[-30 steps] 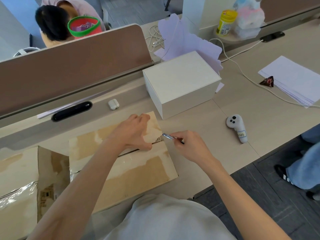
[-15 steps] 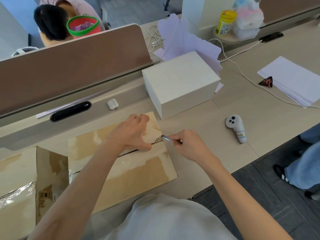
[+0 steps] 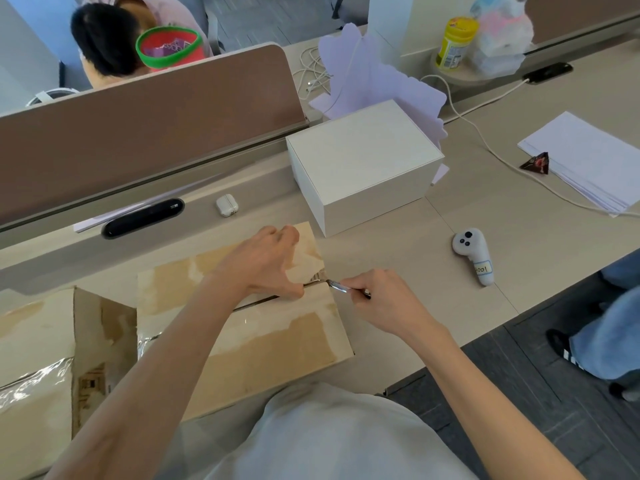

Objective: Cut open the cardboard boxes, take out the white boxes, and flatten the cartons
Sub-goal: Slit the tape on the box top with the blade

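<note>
Brown, the carton [image 3: 242, 327] sat steadied by our left hand [image 3: 266, 261] gripping its far flap, so our right hand [image 3: 381, 303], pinching the cutter [image 3: 341, 287], could slit the seam.

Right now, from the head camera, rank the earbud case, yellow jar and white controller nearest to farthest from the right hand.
From the right hand:
1. white controller, just to its right.
2. earbud case, back and left.
3. yellow jar, far back right.
</note>
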The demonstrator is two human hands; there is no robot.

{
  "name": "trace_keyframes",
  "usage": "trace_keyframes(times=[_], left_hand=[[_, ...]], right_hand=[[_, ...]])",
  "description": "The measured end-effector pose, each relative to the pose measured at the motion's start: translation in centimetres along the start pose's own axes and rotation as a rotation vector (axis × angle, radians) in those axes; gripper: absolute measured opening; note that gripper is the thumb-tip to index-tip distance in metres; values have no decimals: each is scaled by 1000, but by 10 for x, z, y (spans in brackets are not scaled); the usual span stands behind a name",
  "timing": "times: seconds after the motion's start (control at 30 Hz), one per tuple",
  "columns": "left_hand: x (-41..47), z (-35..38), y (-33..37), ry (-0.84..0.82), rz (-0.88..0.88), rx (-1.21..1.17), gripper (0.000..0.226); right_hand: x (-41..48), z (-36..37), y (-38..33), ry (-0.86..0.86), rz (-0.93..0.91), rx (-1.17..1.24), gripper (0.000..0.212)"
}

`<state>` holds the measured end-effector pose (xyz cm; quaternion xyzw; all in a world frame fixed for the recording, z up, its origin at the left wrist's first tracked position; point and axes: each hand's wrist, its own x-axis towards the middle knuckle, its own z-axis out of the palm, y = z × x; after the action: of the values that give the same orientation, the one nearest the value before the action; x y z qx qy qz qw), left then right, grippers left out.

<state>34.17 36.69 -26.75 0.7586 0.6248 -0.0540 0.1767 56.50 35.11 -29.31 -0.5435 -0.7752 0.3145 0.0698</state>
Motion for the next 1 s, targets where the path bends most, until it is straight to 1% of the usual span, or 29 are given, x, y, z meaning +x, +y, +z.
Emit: trace_keyframes(times=[0.1, 0.2, 0.23, 0.3, 0.33, 0.43, 0.53, 0.63, 0.73, 0.8, 0.9, 1.0], left_hand=[[0, 2, -2, -3, 17, 5, 72], [1, 10, -5, 1, 38, 29, 76], [1, 13, -6, 7, 44, 39, 77], [2, 18, -9, 14, 53, 37, 78], [1, 20, -11, 15, 51, 23, 79], [-3, 28, -16, 52, 58, -47, 79], [-15, 45, -24, 139, 54, -60, 79], [-39, 65, -32, 200, -7, -36, 79], [-70, 85, -37, 306, -130, 2, 66], [-89, 96, -40, 354, -216, 10, 57], [-116, 111, -42, 398, -335, -28, 51], [-140, 122, -37, 444, -434, -63, 53]], right_hand=[[-1, 0, 3, 3, 18, 21, 25], [-3, -4, 1, 41, 37, 49, 22], [-4, -4, 0, 56, 38, 65, 24], [-4, -5, -3, 81, 27, 83, 38], [-4, -5, -5, 88, 18, 81, 42], [-1, -5, -10, 109, -1, 88, 28], [9, -6, -16, 141, -15, 155, 26], [24, -4, -25, 138, -46, 221, 33], [42, 5, -38, 101, -121, 165, 19], [54, 13, -48, 68, -165, 162, 16], [74, 27, -60, 35, -239, 120, 22], [95, 40, -70, 29, -290, 60, 26]])
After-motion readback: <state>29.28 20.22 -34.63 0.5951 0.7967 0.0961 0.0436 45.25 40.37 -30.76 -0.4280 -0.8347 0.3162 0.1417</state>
